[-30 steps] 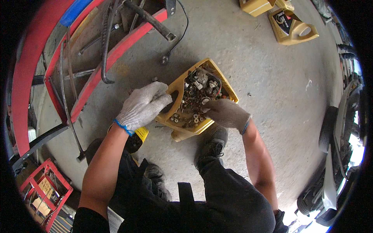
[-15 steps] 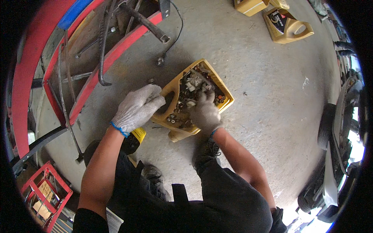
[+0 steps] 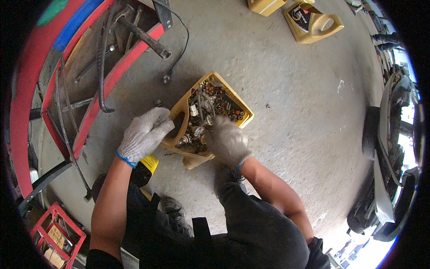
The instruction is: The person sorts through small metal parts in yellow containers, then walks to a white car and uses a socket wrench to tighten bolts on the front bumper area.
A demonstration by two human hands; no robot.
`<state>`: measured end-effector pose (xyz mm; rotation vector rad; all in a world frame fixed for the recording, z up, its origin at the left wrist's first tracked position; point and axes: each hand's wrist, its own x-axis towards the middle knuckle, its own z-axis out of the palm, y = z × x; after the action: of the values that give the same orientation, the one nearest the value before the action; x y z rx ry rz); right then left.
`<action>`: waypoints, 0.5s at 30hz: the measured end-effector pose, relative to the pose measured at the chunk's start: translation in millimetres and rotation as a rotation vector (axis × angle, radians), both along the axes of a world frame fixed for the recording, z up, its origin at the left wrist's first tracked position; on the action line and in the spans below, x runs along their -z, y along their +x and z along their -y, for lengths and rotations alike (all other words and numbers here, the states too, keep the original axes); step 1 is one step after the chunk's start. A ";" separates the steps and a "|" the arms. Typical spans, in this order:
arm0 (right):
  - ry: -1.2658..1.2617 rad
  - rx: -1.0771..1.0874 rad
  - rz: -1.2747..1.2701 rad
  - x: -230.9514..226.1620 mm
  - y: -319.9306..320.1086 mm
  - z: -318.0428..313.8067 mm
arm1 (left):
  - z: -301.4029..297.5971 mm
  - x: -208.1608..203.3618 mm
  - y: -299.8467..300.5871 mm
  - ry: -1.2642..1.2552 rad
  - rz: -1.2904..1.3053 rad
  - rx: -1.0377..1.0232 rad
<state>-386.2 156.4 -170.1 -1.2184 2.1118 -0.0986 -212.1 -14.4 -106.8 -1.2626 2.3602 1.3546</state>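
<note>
A gold plastic jug [image 3: 246, 120] with one side cut away lies on the floor before me, its neck toward my feet. Inside is a jumble of bolts, nuts, washers and other small metal parts [image 3: 219, 101], with a few pale fittings [image 3: 193, 110] among them. My left hand [image 3: 145, 132], in a whitish knit glove, is closed around the jug's handle side. My right hand [image 3: 227, 140], gloved too, reaches over the near right rim into the parts. Motion blurs it and its fingertips are hidden, so what they hold does not show.
A red metal frame [image 3: 118, 60] with steel bars and a hammer-like tool stands at left. A black-and-yellow container [image 3: 145, 170] sits by my left leg. Gold jugs [image 3: 309, 24] stand far right; tyres and car parts [image 3: 371, 130] line the right edge. A small red rack [image 3: 58, 235] is lower left.
The view has shifted, so the scene sits further left. My right hand has moved toward the near side of the parts, uncovering more of them. The loose parts lie differently; my left hand stays at the handle.
</note>
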 end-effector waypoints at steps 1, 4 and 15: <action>0.051 0.079 -0.056 0.5 -5.4 8.0 | 0.3 0.0 0.0 0.004 0.009 0.001; 0.183 0.144 -0.084 13.7 -0.1 24.4 | -1.6 -0.5 -3.6 0.022 0.021 0.023; 0.056 -0.009 0.226 26.8 64.5 -0.6 | -2.2 5.8 -5.6 0.036 -0.027 0.027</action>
<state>-321.7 157.0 -196.9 -1.1284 1.9009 -0.1635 -217.7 -12.2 -112.6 -1.2058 2.3510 1.4074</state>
